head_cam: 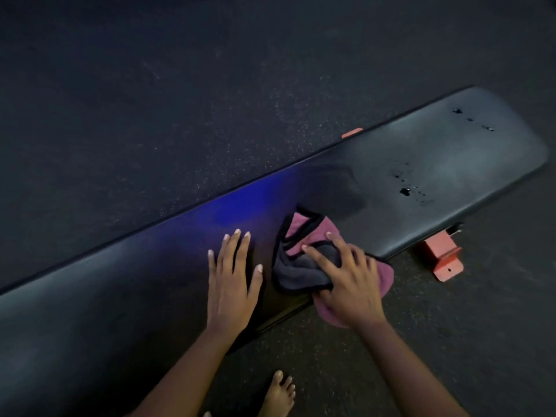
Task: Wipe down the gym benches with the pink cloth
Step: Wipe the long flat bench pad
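Note:
A long black padded gym bench (436, 158) runs diagonally from lower left to upper right. The pink cloth (304, 233), pink on one side and grey on the other with a dark hem, lies crumpled on the pad near its front edge. My right hand (346, 278) presses down on the cloth, fingers spread over it. Flat on the bare pad just left of the cloth rests my left hand (231, 275), fingers apart and holding nothing. A damp smear (340, 191) and dark wet drops (406, 192) show on the pad beyond the cloth.
A red metal bench foot (442, 260) sticks out from under the pad at the right, and a small red part (352, 133) shows at the far edge. Dark speckled rubber floor (180, 100) surrounds the bench. My bare foot (278, 395) stands on the floor below.

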Action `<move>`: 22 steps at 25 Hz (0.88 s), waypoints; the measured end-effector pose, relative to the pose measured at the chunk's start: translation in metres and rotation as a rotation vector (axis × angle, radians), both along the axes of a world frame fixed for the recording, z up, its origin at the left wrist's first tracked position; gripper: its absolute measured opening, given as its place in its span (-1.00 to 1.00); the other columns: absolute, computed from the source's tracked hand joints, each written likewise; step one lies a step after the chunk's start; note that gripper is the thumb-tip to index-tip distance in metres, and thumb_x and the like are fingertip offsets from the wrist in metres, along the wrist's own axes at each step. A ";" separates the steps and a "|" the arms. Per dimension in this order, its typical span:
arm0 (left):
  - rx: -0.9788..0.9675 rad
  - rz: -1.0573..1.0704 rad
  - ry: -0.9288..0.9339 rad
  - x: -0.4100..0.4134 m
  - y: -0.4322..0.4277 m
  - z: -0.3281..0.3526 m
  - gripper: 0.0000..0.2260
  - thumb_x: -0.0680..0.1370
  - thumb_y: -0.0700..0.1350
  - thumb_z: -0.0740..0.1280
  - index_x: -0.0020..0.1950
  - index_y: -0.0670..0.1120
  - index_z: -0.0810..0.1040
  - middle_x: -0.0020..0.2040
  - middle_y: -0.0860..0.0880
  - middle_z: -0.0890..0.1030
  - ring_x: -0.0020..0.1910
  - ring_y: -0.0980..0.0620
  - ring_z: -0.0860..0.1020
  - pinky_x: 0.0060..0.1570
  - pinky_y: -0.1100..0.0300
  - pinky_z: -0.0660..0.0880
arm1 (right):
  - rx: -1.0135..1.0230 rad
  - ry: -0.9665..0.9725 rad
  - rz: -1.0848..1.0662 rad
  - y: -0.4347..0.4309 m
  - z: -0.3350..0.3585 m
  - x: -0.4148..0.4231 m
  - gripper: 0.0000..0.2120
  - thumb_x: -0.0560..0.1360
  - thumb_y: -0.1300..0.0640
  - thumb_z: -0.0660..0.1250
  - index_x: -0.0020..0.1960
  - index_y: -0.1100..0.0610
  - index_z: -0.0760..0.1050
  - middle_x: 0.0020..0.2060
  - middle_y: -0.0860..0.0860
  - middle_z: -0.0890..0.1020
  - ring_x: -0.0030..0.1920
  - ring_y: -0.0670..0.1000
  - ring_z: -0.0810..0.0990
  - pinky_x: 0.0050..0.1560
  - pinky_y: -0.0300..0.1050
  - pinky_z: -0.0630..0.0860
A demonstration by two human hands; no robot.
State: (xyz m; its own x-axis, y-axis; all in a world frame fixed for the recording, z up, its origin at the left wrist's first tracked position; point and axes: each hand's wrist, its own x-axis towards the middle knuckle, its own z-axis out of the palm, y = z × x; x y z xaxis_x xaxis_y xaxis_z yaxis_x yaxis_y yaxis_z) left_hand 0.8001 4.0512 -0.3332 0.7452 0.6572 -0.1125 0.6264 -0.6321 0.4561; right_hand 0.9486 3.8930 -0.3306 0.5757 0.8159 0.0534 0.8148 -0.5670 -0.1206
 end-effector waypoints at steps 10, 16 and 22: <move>0.204 -0.225 0.132 0.151 -0.047 -0.020 -0.43 0.52 0.23 -0.21 0.49 0.04 -0.11 0.55 -0.04 0.02 0.50 0.01 -0.16 0.44 -0.08 -0.21 | -0.112 -0.017 -0.459 -0.049 0.007 0.210 -0.45 0.43 -0.03 0.30 0.40 -0.16 0.29 0.37 0.12 0.29 0.20 0.26 0.36 0.09 0.15 0.35; 0.267 -0.225 0.147 0.153 -0.049 -0.025 -0.46 0.54 0.17 -0.11 0.48 0.01 -0.03 0.52 -0.08 0.14 0.51 -0.04 -0.03 0.45 -0.10 -0.15 | 0.054 0.056 -0.437 -0.021 0.032 0.223 -0.48 0.43 0.02 0.29 0.37 -0.23 0.33 0.30 0.15 0.37 0.20 0.24 0.38 0.16 0.11 0.33; 0.311 -0.247 0.213 0.155 -0.049 -0.023 -0.48 0.55 0.16 -0.01 0.42 -0.07 0.28 0.37 -0.16 0.41 0.41 -0.14 0.31 0.40 -0.16 -0.02 | -0.087 0.125 0.135 0.071 0.020 0.164 -0.45 0.47 -0.09 0.23 0.43 -0.25 0.17 0.46 0.03 0.20 0.40 0.17 0.19 0.32 0.14 0.16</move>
State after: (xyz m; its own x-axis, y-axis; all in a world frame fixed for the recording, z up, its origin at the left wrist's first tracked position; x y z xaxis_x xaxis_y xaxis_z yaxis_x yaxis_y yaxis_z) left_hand 0.9547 4.0023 -0.3565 0.8654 0.4897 -0.1060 0.4991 -0.8610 0.0979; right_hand 1.1123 3.9638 -0.3106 0.4583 0.8847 -0.0853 0.8660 -0.4661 -0.1810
